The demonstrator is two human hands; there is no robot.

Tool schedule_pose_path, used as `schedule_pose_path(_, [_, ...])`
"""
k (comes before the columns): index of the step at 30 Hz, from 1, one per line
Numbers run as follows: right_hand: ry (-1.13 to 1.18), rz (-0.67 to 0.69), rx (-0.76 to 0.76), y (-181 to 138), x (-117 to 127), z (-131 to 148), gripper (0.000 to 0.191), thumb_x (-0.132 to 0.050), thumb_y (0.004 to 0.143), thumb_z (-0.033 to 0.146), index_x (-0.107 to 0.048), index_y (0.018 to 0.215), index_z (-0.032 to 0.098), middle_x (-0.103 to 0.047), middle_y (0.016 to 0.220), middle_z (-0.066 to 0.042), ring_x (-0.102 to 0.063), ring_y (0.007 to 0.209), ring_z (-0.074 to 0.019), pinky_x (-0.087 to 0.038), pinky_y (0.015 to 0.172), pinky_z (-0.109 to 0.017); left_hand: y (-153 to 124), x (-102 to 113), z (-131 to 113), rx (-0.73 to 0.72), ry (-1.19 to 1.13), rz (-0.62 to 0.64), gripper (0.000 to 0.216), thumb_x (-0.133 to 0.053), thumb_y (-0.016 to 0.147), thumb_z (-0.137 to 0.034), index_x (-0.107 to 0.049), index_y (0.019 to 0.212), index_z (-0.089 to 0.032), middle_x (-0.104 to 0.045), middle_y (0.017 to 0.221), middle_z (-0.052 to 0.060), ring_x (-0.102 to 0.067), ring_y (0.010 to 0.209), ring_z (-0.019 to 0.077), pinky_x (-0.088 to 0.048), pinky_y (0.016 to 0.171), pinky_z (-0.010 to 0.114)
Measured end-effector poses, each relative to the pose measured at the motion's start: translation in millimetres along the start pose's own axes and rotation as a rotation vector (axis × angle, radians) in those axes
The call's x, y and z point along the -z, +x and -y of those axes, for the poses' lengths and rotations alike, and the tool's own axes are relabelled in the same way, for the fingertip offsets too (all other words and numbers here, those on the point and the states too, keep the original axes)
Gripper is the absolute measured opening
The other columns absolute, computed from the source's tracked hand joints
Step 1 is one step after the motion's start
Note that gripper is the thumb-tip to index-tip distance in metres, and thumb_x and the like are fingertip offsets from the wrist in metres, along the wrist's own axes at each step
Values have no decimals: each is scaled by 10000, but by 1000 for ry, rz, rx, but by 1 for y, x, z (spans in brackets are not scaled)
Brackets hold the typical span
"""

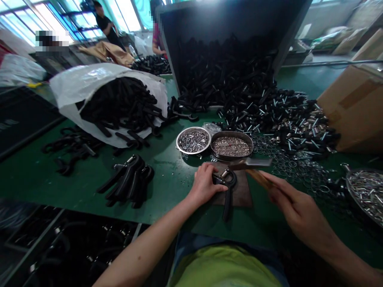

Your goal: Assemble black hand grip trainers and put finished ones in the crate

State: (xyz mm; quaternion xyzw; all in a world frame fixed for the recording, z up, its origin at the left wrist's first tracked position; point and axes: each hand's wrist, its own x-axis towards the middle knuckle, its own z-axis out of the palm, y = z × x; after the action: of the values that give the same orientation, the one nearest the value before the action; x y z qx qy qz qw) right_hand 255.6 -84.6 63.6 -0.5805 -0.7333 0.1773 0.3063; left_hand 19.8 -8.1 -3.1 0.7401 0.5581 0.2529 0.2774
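My left hand (206, 182) is closed on a black hand grip strengthener (228, 199) with a metal spring, holding it down on a dark square plate (243, 193). In my right hand (291, 203) is a hammer (259, 162), gripped by its wooden handle. Its head is up over the right side of the plate, close to the strengthener's ring-shaped end. Just beyond the plate stand a round metal bowl (178, 144) of small washers and an oval tin (231, 157) of tiny metal parts.
A pile of black grips (127, 181) lies left, before a white sack (72, 85) of black handles. Behind, a large bin (169, 52) spills black parts. Metal rings (295, 161), a cardboard box (356, 107) and a bowl of pins (366, 191) are right. Two people are at the back.
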Motion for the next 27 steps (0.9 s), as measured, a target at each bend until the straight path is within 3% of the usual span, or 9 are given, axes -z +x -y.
schedule_pose_path(4, [-83,-216,165,-6,-7,2,391,-412,886,215,-526,1257,264,-698,728,-14,-653,574,-167,-539,559,-268,-32,-2,-2,52,62,-69,328,-737,681,-301,-524,903,-187,-532,1047,70,-509,979,227,-421,822,340])
schedule_pose_path(6, [-157,-52,192,-3,-16,-4,410,-411,868,195,-550,1246,274,-692,688,-7,-658,575,-177,-552,578,-286,-41,-4,-1,67,61,-7,165,-647,759,-241,-510,837,-194,-553,898,37,-535,847,195,-426,743,308])
schedule_pose_path(9, [-191,188,161,3,-19,-6,441,-395,882,190,-510,1292,303,-721,933,-20,-693,765,-189,-568,710,-324,-42,-7,0,65,67,1,109,-599,775,-196,-490,785,-198,-552,830,22,-535,786,180,-412,690,287])
schedule_pose_path(11, [-161,68,169,3,-14,0,434,-382,902,196,-478,1317,275,-709,999,-46,-693,780,-184,-568,719,-321,-40,-8,1,59,66,-17,120,-601,766,-194,-481,767,-199,-551,823,19,-532,777,176,-405,668,276])
schedule_pose_path(13, [-147,-99,200,0,-11,4,412,-375,907,193,-493,1300,238,-716,853,-51,-685,659,-176,-568,620,-293,-39,-8,2,55,67,-25,128,-604,759,-195,-476,763,-201,-550,816,15,-531,771,173,-400,655,270])
schedule_pose_path(15, [-177,-76,231,-2,-13,3,411,-371,899,176,-519,1276,243,-701,724,-24,-670,582,-173,-560,550,-280,-38,-8,3,44,79,-20,130,-604,753,-189,-476,770,-201,-548,813,14,-530,767,172,-399,655,269])
schedule_pose_path(19, [-217,207,204,5,-18,-6,470,-388,896,170,-456,1337,318,-706,1048,-17,-697,843,-187,-578,740,-328,-38,-7,2,39,111,-3,131,-596,744,-168,-471,764,-200,-550,810,21,-527,763,175,-400,654,271])
schedule_pose_path(23, [-180,-22,126,20,-17,-18,476,-367,922,209,-387,1391,283,-623,1233,-39,-663,979,-208,-562,820,-344,-36,-5,1,45,105,5,125,-590,744,-184,-467,756,-202,-557,813,23,-530,765,173,-397,650,265])
schedule_pose_path(27, [-297,156,96,25,-26,-41,439,-362,931,248,-434,1360,310,-626,1223,-3,-675,947,-212,-581,761,-342,-31,-6,-1,94,143,31,123,-599,709,-191,-489,762,-203,-576,793,20,-542,749,176,-388,644,264])
